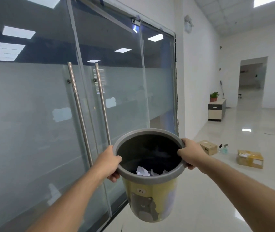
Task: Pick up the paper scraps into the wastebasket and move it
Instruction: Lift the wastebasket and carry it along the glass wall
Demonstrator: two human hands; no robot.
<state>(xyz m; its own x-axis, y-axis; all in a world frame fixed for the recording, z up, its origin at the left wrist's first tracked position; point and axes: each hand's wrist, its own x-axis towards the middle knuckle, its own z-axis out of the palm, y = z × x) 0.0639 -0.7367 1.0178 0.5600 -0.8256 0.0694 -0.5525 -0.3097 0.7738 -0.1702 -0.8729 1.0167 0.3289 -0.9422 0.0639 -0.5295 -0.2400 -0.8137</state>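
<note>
Wastebasket (150, 195) held up off the floor in front of the glass doors, tilted a little toward the camera. Yellow body, grey rim, dark inside; a small oval label on the front reads "Hi" above a grey bear drawing. Left hand (110, 162) closed on the rim's left side, thumb over the top edge, fingers under it. Right hand (191, 154) closed on the rim's right side in the same way. Paper scraps (146, 171) lie crumpled at the bottom of the basket, white, a few pieces, exact count unclear. Room: glossy pale tiled floor (234, 190) with ceiling-light glare, white walls, panel ceiling. Two glass doors (32, 106) with a frosted band, two upright steel pull handles (79, 111) side by side. On the floor to the right, two cardboard boxes (250, 159) apart from each other, writing on them too small to read; two spray bottles (224, 149) between them, close together. Further back a low cabinet (216, 111) against the wall with one potted plant (214, 97) on top; an open doorway (252, 77) beyond.
</note>
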